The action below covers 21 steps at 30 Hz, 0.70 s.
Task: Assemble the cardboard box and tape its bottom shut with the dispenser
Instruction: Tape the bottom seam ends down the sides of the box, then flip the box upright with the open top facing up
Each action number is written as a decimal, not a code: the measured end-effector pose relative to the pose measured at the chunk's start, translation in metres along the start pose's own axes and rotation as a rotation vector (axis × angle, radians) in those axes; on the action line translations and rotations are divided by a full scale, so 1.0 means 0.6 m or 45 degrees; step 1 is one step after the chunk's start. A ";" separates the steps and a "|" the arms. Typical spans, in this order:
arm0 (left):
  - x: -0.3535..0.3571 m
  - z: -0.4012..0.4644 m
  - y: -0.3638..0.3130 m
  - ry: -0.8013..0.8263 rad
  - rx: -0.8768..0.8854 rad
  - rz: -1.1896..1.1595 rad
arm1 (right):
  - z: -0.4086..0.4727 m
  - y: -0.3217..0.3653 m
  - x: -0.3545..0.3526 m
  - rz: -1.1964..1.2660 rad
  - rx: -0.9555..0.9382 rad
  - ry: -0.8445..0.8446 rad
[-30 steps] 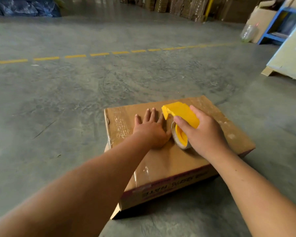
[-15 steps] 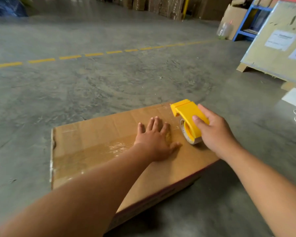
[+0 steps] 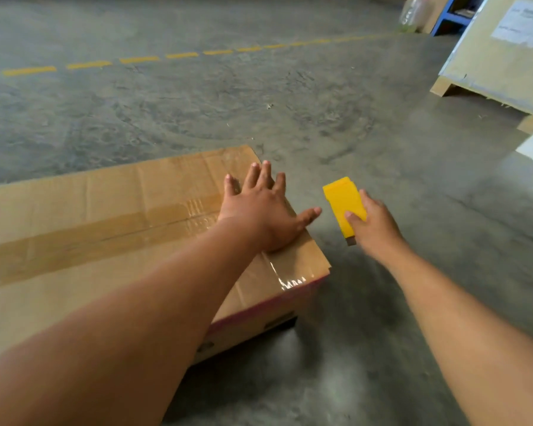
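Note:
A brown cardboard box [image 3: 105, 210] lies on the concrete floor, filling the left of the view. A shiny strip of clear tape [image 3: 90, 238] runs along its top seam toward the right end and down over that edge. My left hand [image 3: 262, 207] presses flat on the box top near the right end, fingers spread and straight. My right hand [image 3: 373, 222] grips the yellow tape dispenser [image 3: 345, 201], held in the air just past the box's right end, above the floor and apart from the box.
Grey concrete floor [image 3: 290, 103] stretches all around, with a dashed yellow line [image 3: 136, 59] at the back. A large board with paper labels [image 3: 505, 47] leans on wooden blocks at the right. A blue rack [image 3: 453, 13] stands behind it.
My right hand has carried the dispenser off the box top, past its right end. My left hand slid right along the tape. The view has shifted right.

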<state>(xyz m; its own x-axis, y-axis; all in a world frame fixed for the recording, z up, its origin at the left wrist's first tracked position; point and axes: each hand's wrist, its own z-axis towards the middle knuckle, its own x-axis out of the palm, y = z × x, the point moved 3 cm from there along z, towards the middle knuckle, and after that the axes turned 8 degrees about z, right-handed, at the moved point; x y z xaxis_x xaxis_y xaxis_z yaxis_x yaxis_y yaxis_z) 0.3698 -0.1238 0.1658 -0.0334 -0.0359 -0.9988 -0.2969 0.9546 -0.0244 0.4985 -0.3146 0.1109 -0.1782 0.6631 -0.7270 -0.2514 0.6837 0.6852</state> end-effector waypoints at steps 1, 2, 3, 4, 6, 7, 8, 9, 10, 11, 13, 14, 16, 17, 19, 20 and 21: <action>0.002 -0.002 0.003 -0.009 -0.010 0.012 | -0.006 -0.024 0.019 -0.048 0.000 0.038; 0.003 -0.002 0.006 -0.017 -0.027 0.021 | -0.010 -0.049 0.038 -0.086 -0.006 0.090; 0.004 -0.003 0.008 -0.022 -0.049 0.026 | -0.017 -0.071 0.054 -0.135 -0.002 0.134; 0.004 -0.003 0.009 -0.024 -0.065 0.032 | -0.023 -0.094 0.069 -0.161 0.038 0.169; 0.004 -0.004 0.006 -0.029 -0.074 0.047 | -0.038 -0.136 0.091 -0.227 0.118 0.210; 0.004 -0.005 0.005 -0.032 -0.079 0.052 | -0.042 -0.156 0.104 -0.291 0.056 0.267; 0.004 -0.006 0.004 -0.033 -0.083 0.060 | -0.048 -0.171 0.116 -0.354 0.004 0.330; 0.004 -0.007 0.004 -0.030 -0.087 0.068 | -0.051 -0.184 0.127 -0.410 -0.041 0.366; 0.003 -0.007 0.004 -0.024 -0.087 0.077 | -0.055 -0.193 0.135 -0.454 -0.085 0.407; 0.003 -0.008 0.003 -0.020 -0.087 0.081 | -0.060 -0.202 0.142 -0.478 -0.122 0.441; 0.002 -0.010 0.003 -0.014 -0.086 0.076 | -0.064 -0.209 0.152 -0.524 -0.178 0.440; 0.002 -0.009 0.003 -0.009 -0.085 0.073 | -0.063 -0.211 0.155 -0.559 -0.182 0.446; 0.003 -0.009 0.003 -0.002 -0.084 0.067 | -0.064 -0.211 0.160 -0.583 -0.210 0.454; 0.002 -0.009 0.003 0.000 -0.084 0.065 | -0.063 -0.211 0.162 -0.590 -0.219 0.459; 0.002 -0.009 0.004 0.005 -0.090 0.062 | -0.060 -0.214 0.169 -0.608 -0.250 0.484; 0.002 -0.010 0.004 0.010 -0.092 0.061 | -0.060 -0.214 0.173 -0.626 -0.264 0.503; 0.001 -0.010 0.004 0.014 -0.091 0.059 | -0.058 -0.216 0.179 -0.637 -0.269 0.525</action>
<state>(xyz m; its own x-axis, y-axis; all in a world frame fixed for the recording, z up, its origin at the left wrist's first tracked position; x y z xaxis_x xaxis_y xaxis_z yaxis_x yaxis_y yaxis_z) 0.3633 -0.1235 0.1651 -0.0587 0.0042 -0.9983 -0.3619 0.9319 0.0252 0.4789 -0.3424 -0.0578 -0.3293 0.0836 -0.9405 -0.5706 0.7760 0.2688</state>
